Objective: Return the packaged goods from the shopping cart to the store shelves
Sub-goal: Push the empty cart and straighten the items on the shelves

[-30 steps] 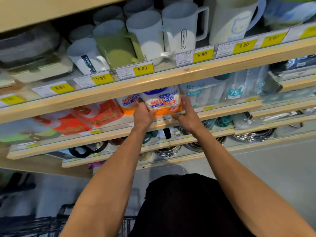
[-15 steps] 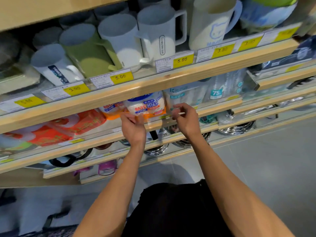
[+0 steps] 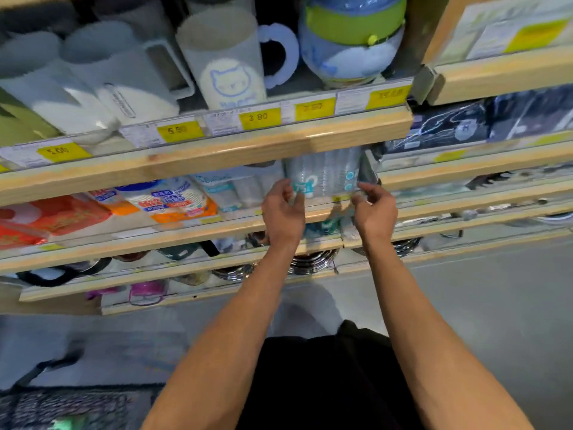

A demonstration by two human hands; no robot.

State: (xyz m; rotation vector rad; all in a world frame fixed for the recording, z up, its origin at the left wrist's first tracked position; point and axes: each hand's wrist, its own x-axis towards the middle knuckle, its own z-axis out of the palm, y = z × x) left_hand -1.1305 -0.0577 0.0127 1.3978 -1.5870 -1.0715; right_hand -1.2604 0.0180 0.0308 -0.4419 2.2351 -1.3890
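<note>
Both bare arms reach up from the bottom of the frame to the second wooden shelf [image 3: 173, 235], a little right of centre; the left hand [image 3: 282, 212] and the right hand [image 3: 375, 212] sit on either side of a clear pack of plastic cups [image 3: 324, 173] with a teal label, which stands on that shelf under the edge of the shelf above; the left fingers [image 3: 294, 189] curl against the pack's lower left side, touching it; the right fingers [image 3: 367, 189] are bent and pinched near its lower right corner, though blur hides whether they truly grip the wrapper or only touch it. Left of the hands, on the same shelf, lies a white, blue and orange pack of paper cups [image 3: 169, 200]; just beside it, between it and the clear pack, stand pale packs with teal print [image 3: 229, 190]; farther left lie red packages [image 3: 59, 214]. The top shelf, in the upper half of the frame, carries grey and white jugs [image 3: 124, 79], a cup with a cat drawing [image 3: 226, 63], and a blue and green lidded container [image 3: 353, 35]; yellow price tags [image 3: 259, 117] line its front rail. Lower shelves hold metal ware [image 3: 313, 263]; at the lower left corner a dark mesh cart basket [image 3: 62, 406] shows.
</note>
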